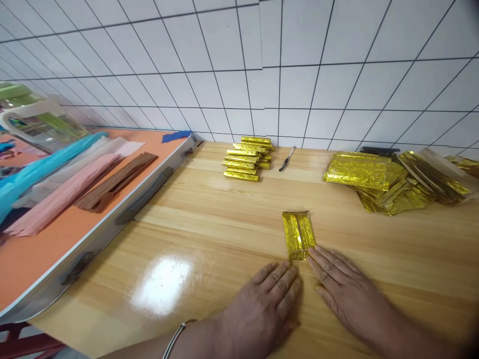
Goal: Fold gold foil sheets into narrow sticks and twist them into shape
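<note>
A shiny gold foil sheet lies flat on the wooden table, its two sides meeting at a lengthwise seam and its far edge slightly raised. My left hand rests palm down just below the sheet, fingers stretched out, with the fingertips at its near edge. From the right, my right hand lies flat with straight fingers, and its fingertips touch the sheet's lower right corner. Neither hand grips anything. Toward the wall, narrow folded gold foil strips are stacked in a small pile.
Several loose gold foil sheets are heaped at the right, with a dark object behind them. A pen lies near the tiled wall. Leftward, an orange-topped table holds coloured crepe-like paper and a clear container.
</note>
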`<state>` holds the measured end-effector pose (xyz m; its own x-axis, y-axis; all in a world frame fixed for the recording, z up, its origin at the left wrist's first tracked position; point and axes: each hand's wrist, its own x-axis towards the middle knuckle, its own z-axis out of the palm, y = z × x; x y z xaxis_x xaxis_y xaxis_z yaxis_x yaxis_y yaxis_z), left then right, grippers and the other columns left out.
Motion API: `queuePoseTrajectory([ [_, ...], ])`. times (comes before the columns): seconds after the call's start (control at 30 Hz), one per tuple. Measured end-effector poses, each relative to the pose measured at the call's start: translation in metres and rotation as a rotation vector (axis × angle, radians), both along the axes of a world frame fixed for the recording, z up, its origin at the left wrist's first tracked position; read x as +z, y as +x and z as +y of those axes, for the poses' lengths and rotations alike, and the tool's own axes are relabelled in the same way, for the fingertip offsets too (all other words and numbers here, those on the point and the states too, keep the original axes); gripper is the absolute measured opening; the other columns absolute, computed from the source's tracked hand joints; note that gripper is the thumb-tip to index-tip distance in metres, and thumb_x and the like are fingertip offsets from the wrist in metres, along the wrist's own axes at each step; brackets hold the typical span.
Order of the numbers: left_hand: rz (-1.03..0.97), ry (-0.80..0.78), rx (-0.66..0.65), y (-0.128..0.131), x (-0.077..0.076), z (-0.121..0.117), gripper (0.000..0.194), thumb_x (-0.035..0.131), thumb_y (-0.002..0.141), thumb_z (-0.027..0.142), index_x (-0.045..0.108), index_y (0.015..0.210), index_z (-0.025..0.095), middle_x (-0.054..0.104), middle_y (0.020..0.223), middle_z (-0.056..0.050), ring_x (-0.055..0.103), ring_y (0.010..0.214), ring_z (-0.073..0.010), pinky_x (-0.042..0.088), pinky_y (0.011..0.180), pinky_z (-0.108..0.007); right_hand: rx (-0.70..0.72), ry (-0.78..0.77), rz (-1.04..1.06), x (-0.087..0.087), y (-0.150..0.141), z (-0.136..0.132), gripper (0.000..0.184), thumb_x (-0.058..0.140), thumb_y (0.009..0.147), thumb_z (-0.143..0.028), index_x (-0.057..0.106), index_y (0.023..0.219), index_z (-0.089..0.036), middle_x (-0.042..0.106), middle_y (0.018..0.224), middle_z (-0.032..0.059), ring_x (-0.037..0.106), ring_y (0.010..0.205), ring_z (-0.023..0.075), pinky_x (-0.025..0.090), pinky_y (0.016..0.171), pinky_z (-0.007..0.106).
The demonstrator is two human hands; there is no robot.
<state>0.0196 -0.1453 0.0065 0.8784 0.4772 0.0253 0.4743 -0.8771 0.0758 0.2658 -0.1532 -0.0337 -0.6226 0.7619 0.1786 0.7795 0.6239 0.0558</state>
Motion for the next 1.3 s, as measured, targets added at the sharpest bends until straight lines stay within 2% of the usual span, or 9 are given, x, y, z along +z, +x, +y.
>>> queuePoseTrajectory([
  [0.13,-0.036,0.043,-0.062,0.008,0.002,0.010,0.049,0.028,0.096,0.031,0.027,0.140,0.009,0.028,0.146,-0.010,0.023,0.136,-0.0241,0.020,0.111,-0.038,0.005,-0.040,0.026,0.001,0.000,0.001,0.048,0.048,0.085,-0.025,0.046,0.131,-0.014,0.042,0.140,0.0090,0.036,0.129,0.0238,0.035,0.104,0.043],
  [0.27,-0.071,0.036,0.028,0.015,-0.007,0.017,0.057,0.028,0.095,0.043,0.030,0.138,0.007,0.034,0.143,-0.014,0.030,0.133,-0.0257,0.022,0.110,-0.038,0.015,-0.062,0.061,0.002,0.001,0.002,0.050,0.047,0.085,-0.024,0.042,0.134,-0.015,0.042,0.140,0.0083,0.036,0.129,0.0235,0.035,0.104,0.043],
  [0.43,-0.117,0.016,0.074,0.017,-0.015,0.015,0.053,0.030,0.094,0.042,0.037,0.135,0.008,0.040,0.139,-0.014,0.034,0.131,-0.0272,0.027,0.105,-0.040,0.023,-0.068,0.049,0.010,0.003,0.007,0.046,0.044,0.088,-0.022,0.043,0.133,-0.016,0.043,0.139,0.0055,0.038,0.128,0.0212,0.035,0.105,0.043],
  [0.57,-0.104,-0.031,0.118,0.025,-0.008,0.009,0.050,0.030,0.094,0.042,0.040,0.132,0.010,0.042,0.137,-0.016,0.036,0.128,-0.0290,0.031,0.100,-0.044,-0.021,-0.094,0.072,0.019,0.004,0.020,0.038,0.042,0.090,-0.023,0.052,0.126,-0.018,0.051,0.133,0.0055,0.044,0.123,0.0209,0.038,0.103,0.044],
  [0.8,-0.078,-0.073,0.056,0.052,0.005,-0.006,0.058,0.031,0.092,0.047,0.035,0.134,0.008,0.034,0.141,-0.021,0.032,0.129,-0.0349,0.033,0.098,-0.047,-0.093,-0.125,0.197,0.016,0.005,0.042,0.039,0.044,0.087,-0.021,0.053,0.126,-0.018,0.052,0.131,0.0064,0.036,0.129,0.0239,0.038,0.102,0.045],
  [0.93,-0.063,-0.039,0.026,0.058,-0.001,-0.011,0.056,0.028,0.094,0.045,0.037,0.131,0.004,0.032,0.140,-0.025,0.027,0.131,-0.0378,0.032,0.098,-0.048,-0.193,-0.074,0.322,0.012,0.010,0.033,0.044,0.044,0.087,-0.023,0.046,0.131,-0.017,0.048,0.135,0.0088,0.039,0.127,0.0229,0.038,0.103,0.045],
  [1.03,-0.047,-0.046,0.033,0.059,-0.002,-0.011,0.053,0.027,0.094,0.042,0.043,0.125,0.003,0.034,0.139,-0.025,0.027,0.131,-0.0387,0.032,0.098,-0.049,-0.233,-0.059,0.407,0.010,0.011,0.019,0.042,0.042,0.088,-0.022,0.047,0.130,-0.020,0.056,0.126,0.0078,0.049,0.118,0.0218,0.043,0.099,0.044],
  [1.2,-0.120,-0.142,0.038,0.056,0.006,-0.011,0.049,0.035,0.092,0.043,0.044,0.121,0.005,0.034,0.139,-0.024,0.029,0.131,-0.0358,0.034,0.099,-0.048,-0.214,-0.081,0.412,0.006,0.006,0.010,0.041,0.042,0.088,-0.020,0.048,0.128,-0.022,0.059,0.123,0.0082,0.052,0.114,0.0218,0.045,0.095,0.044],
  [1.3,-0.337,-0.261,0.017,0.040,0.009,-0.002,0.041,0.044,0.089,0.042,0.046,0.118,0.013,0.048,0.131,-0.015,0.043,0.123,-0.0264,0.038,0.098,-0.042,-0.220,-0.099,0.372,0.005,0.002,0.015,0.040,0.042,0.088,-0.022,0.049,0.127,-0.020,0.056,0.126,0.0100,0.050,0.115,0.0240,0.044,0.094,0.047],
])
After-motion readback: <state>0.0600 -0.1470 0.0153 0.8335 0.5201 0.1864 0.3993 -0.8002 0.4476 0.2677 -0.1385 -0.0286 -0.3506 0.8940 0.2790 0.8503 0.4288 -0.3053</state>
